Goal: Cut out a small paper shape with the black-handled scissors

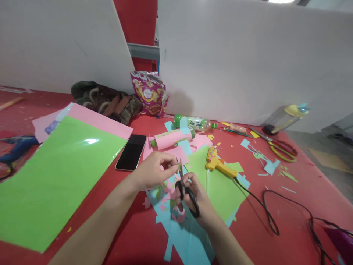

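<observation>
Bare forearms (103, 224) reach in from the near edge. The right hand (199, 198) curls its fingers through the handles of black scissors (194, 202), blades slightly parted beside a tiny green scrap (179, 166), which the left hand (154, 169) pinches. Blue paper (190, 235) lies below. Rightward, a yellow glue gun (224, 169) rests on green paper (220, 195); leftward lies a phone (131, 152). Farther back, a pink roll (172, 139) lies before a bottle (197, 123).

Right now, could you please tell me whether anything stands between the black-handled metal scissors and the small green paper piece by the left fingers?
Nothing visible does: the left hand holds the small green paper piece at the parted blades of the black-handled metal scissors, in the right hand.
</observation>
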Tool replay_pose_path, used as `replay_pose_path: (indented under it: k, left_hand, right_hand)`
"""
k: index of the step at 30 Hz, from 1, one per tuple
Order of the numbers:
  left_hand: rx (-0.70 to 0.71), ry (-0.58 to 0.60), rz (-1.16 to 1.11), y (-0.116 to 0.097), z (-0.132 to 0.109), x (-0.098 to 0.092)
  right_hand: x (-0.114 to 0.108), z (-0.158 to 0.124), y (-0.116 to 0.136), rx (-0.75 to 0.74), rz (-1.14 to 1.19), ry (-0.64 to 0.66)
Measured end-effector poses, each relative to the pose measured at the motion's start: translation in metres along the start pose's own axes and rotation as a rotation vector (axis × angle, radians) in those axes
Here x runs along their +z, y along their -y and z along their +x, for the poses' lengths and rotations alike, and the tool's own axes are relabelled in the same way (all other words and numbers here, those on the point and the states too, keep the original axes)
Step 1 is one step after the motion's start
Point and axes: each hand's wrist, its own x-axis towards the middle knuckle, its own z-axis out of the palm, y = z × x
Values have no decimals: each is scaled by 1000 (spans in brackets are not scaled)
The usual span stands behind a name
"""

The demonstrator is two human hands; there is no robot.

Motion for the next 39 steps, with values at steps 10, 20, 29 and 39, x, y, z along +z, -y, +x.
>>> replay_pose_path:
  k: [10,20,29,39]
  left_hand:
    - [-25,-31,-7,3,1,5]
    - [-60,-17,-77,2,2,10]
    - [-66,-195,-155,2,4,18]
    - [-91,-1,-36,6,4,28]
  right_hand:
    - [-1,0,-1,-20,19,0]
    - [-5,1,-8,-45,47,21]
    - [-1,1,-2,-42,35,-54]
    - [-4,7,0,-181,225,-469]
